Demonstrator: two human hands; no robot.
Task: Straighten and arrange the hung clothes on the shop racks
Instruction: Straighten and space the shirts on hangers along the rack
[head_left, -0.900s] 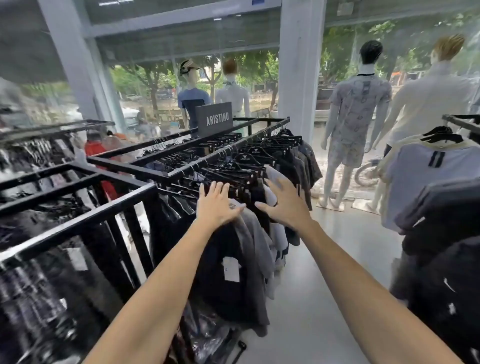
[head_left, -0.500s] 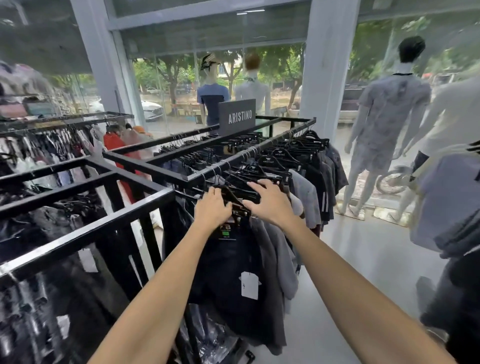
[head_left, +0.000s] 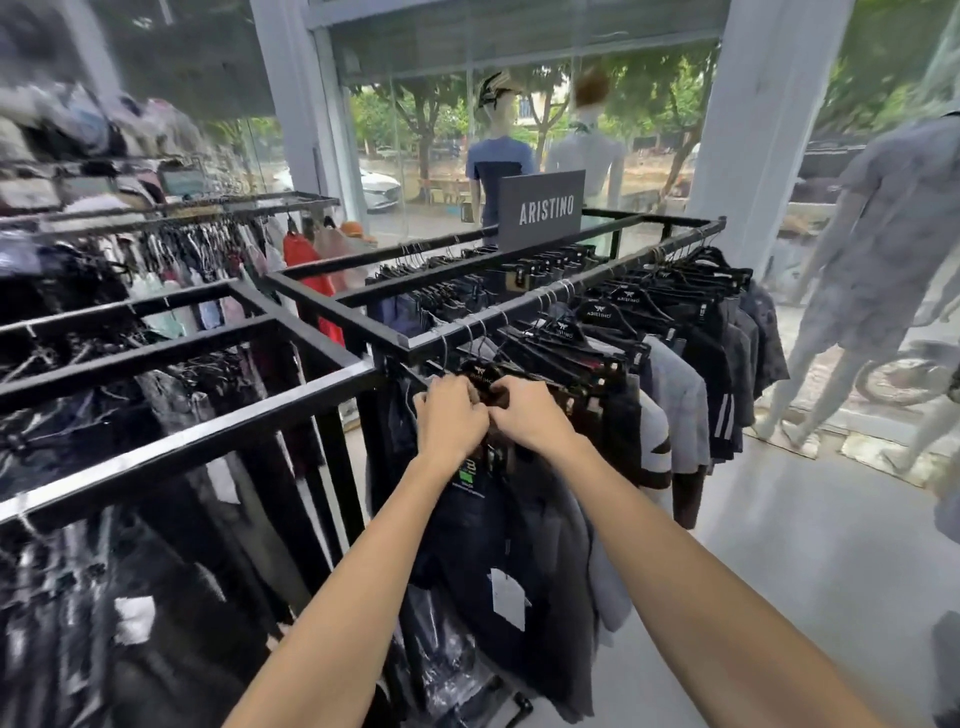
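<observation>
Both arms reach out to the near end of the black metal rack (head_left: 332, 312), where the first hanger (head_left: 480, 373) on the rail sits just under the corner of the frame. The left hand (head_left: 449, 415) and the right hand (head_left: 530, 418) are side by side, knuckles almost touching, and the fingers of both are curled tight over the top of that black hanger. A dark garment (head_left: 467, 540) hangs straight down from it, between the forearms, with a white price tag (head_left: 506, 597) showing low on its front. Beyond the hands the rest of the hung clothes (head_left: 675, 384) run along the same rail towards the window, dark pieces first, then grey shirts, on closely packed black hangers. A grey sign (head_left: 543, 210) reading ARISTINO stands on the far part of the rack. A second rack (head_left: 156, 358) full of dark clothes stands just beside it on the left, blurred.
</observation>
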